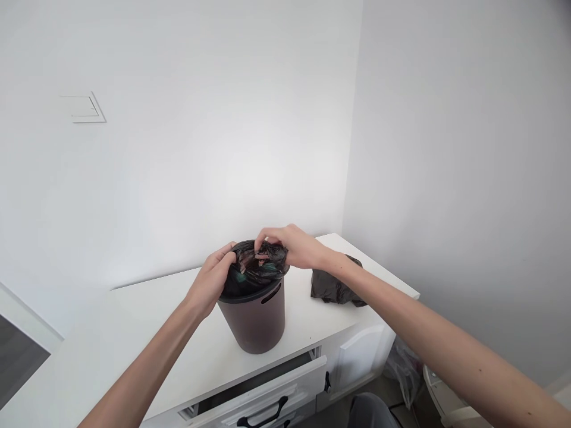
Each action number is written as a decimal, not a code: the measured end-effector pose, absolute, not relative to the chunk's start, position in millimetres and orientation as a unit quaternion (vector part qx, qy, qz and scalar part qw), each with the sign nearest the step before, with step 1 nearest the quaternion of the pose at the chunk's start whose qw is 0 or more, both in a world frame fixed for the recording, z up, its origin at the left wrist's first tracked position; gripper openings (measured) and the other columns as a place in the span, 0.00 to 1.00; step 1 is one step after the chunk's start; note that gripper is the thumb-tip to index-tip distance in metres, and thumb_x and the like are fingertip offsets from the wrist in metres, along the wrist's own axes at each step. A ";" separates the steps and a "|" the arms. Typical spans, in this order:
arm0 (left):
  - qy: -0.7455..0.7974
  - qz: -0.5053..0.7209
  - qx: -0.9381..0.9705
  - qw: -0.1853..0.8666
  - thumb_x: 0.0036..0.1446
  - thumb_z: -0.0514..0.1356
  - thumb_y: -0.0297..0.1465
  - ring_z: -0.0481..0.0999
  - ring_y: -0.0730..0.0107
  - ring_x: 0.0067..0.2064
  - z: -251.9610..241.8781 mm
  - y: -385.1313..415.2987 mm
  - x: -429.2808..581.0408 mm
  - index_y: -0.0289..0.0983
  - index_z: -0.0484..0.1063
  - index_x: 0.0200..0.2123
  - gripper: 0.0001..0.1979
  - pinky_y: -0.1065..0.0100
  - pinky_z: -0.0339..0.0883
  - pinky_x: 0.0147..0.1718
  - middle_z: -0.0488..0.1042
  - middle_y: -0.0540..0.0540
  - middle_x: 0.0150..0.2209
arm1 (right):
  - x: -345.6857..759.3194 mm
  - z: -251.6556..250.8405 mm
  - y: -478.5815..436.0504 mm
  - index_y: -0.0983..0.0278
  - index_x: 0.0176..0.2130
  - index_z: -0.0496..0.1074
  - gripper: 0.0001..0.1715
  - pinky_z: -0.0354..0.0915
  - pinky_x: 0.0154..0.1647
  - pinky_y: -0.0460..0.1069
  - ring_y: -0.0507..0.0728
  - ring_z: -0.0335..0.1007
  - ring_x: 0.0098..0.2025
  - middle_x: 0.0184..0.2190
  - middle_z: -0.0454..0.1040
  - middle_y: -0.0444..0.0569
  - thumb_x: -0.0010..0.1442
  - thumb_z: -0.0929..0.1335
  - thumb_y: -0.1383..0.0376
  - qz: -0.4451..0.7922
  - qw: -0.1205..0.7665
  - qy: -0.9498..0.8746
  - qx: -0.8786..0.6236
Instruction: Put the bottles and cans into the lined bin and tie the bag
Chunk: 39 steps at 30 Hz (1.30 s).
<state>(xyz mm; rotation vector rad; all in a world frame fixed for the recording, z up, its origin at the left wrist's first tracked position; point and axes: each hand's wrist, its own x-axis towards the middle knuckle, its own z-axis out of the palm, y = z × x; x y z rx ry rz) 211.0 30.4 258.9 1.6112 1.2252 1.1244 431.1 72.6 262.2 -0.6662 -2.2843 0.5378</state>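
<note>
A small dark brown waste bin (256,321) stands on a white cabinet top (147,333). A black plastic bag (254,274) lines it and bunches up at the rim. My left hand (213,279) grips the bag at the bin's left rim, fingers closed. My right hand (292,245) pinches a gathered fold of the same bag above the bin's top. A second, crumpled black bag (334,288) lies on the cabinet to the right of the bin, under my right forearm.
The cabinet sits in a corner between two white walls. Its top drawer (267,395) is pulled partly open below the bin, with black handles. A wall plate (84,108) is on the left wall. A clear plastic bag (404,368) lies on the floor at right.
</note>
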 end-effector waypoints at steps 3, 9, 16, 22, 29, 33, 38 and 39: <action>0.511 0.437 0.684 0.284 0.56 0.52 0.35 0.65 0.65 0.33 259.8 19.2 215.0 0.42 0.62 0.27 0.07 0.65 0.59 0.33 0.65 0.52 0.27 | 417.4 252.9 70.6 0.57 0.45 0.66 0.26 0.60 0.31 0.45 0.51 0.68 0.24 0.25 0.76 0.34 0.48 0.63 0.79 0.194 0.396 -0.842 -0.309; 0.519 0.411 0.748 0.052 0.58 0.56 0.40 0.68 0.53 0.48 245.5 -2.8 225.0 0.44 0.67 0.34 0.07 0.57 0.64 0.48 0.75 0.47 0.36 | 387.6 236.5 63.0 0.57 0.38 0.64 0.17 0.63 0.27 0.47 0.52 0.72 0.29 0.41 0.79 0.42 0.49 0.63 0.75 0.256 0.546 -0.743 -0.291; 0.531 0.432 0.701 0.198 0.70 0.40 0.52 0.72 0.59 0.38 248.1 -7.9 221.9 0.43 0.66 0.31 0.26 0.59 0.66 0.41 0.77 0.47 0.34 | 365.5 227.6 60.4 0.59 0.34 0.66 0.08 0.63 0.36 0.48 0.54 0.69 0.40 0.44 0.71 0.47 0.58 0.66 0.73 0.131 0.659 -0.695 -0.256; 0.547 0.468 0.622 0.308 0.63 0.51 0.59 0.76 0.58 0.41 258.5 19.2 207.4 0.42 0.77 0.41 0.28 0.61 0.68 0.43 0.80 0.48 0.36 | 356.8 220.3 68.2 0.60 0.34 0.67 0.11 0.59 0.39 0.51 0.56 0.63 0.39 0.38 0.68 0.48 0.59 0.65 0.77 -0.031 0.623 -0.729 -0.282; 0.550 0.490 0.605 0.303 0.50 0.65 0.58 0.75 0.63 0.35 257.3 32.6 197.1 0.40 0.81 0.36 0.27 0.66 0.67 0.34 0.80 0.47 0.32 | 359.5 213.1 76.6 0.60 0.40 0.71 0.19 0.56 0.39 0.50 0.55 0.63 0.33 0.29 0.69 0.43 0.56 0.62 0.80 -0.074 0.522 -0.805 -0.272; 0.582 0.457 0.627 0.242 0.52 0.60 0.62 0.76 0.62 0.35 247.3 48.0 180.4 0.38 0.79 0.33 0.31 0.66 0.68 0.33 0.81 0.44 0.33 | 366.5 214.0 66.8 0.57 0.49 0.71 0.24 0.56 0.34 0.47 0.54 0.64 0.32 0.29 0.68 0.40 0.54 0.64 0.76 0.016 0.458 -0.854 -0.245; 0.622 0.412 0.647 0.156 0.52 0.60 0.59 0.78 0.55 0.40 237.6 75.2 155.6 0.40 0.78 0.30 0.27 0.61 0.70 0.39 0.83 0.41 0.40 | 376.9 218.4 48.5 0.56 0.53 0.64 0.31 0.55 0.31 0.46 0.52 0.60 0.27 0.26 0.62 0.35 0.51 0.65 0.75 0.146 0.403 -0.868 -0.252; 0.627 0.408 0.649 0.139 0.52 0.61 0.57 0.78 0.53 0.42 236.9 80.9 151.9 0.41 0.77 0.29 0.25 0.59 0.70 0.42 0.82 0.40 0.42 | 380.2 218.4 45.1 0.56 0.52 0.63 0.30 0.55 0.31 0.46 0.51 0.59 0.26 0.26 0.61 0.34 0.51 0.65 0.74 0.173 0.396 -0.865 -0.255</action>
